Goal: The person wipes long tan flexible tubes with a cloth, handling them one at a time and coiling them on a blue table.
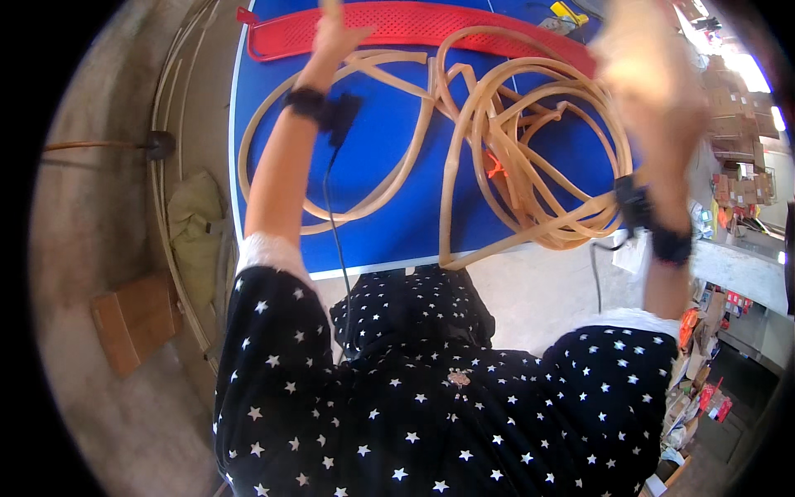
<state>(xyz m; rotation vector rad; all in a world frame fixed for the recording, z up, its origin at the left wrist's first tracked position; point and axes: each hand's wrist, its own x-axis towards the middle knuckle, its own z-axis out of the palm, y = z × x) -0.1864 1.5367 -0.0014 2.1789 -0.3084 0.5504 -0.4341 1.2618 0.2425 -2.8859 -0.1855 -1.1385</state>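
Observation:
My left hand [335, 35] is raised over the long red perforated plastic piece [397, 25] at the table's far side, thumb out to the side with nothing visible in it. My right hand [642, 62] is smeared by motion near that piece's right end; its fingers are unclear. Between my arms, loose loops of tan flat tubing or strip [451, 182] lie on the blue tabletop [364, 141], with a small orange item [495, 164] among them. Black devices with cords are strapped to both wrists.
A small yellow item [563, 15] sits at the back right. At left are long pale lengths along the floor, an olive bundle [195, 219] and a cardboard box [132, 319]. Stacked cartons [729, 103] and a pale counter [720, 273] with clutter nearby line the right.

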